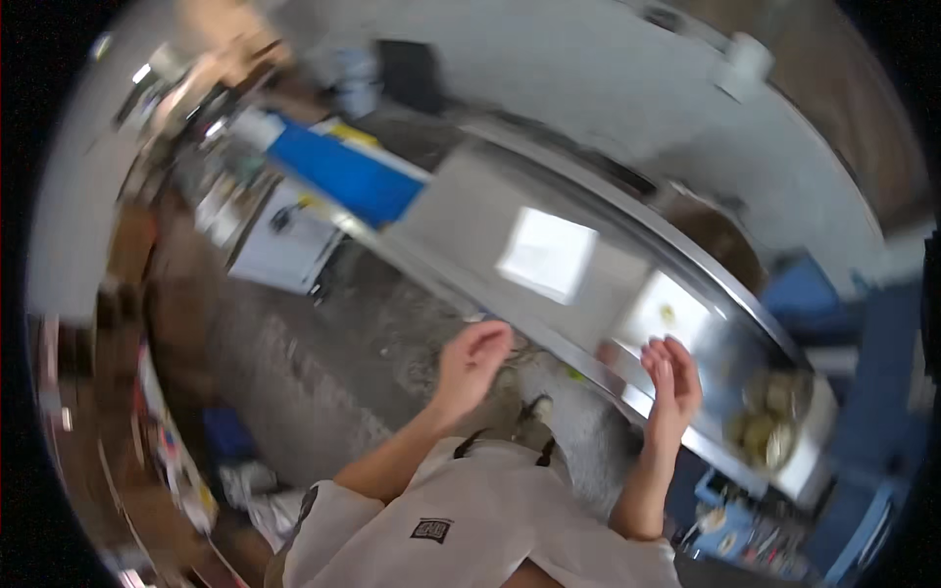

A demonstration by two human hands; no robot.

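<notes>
The picture is blurred and tilted. My left hand (470,361) hangs in the air over the grey floor with its fingers loosely curled and nothing in it. My right hand (671,377) is raised with fingers apart beside the front edge of a long steel table (461,211), also holding nothing. On the right end of the table sits a pile of pale round pieces (767,421). My light shirt fills the lower middle.
A blue box (343,176) lies at the table's far end, with a white board (284,240) below it. Cluttered shelves run along the left. Blue crates (863,431) stand to the right. One shoe (532,412) shows on the concrete floor.
</notes>
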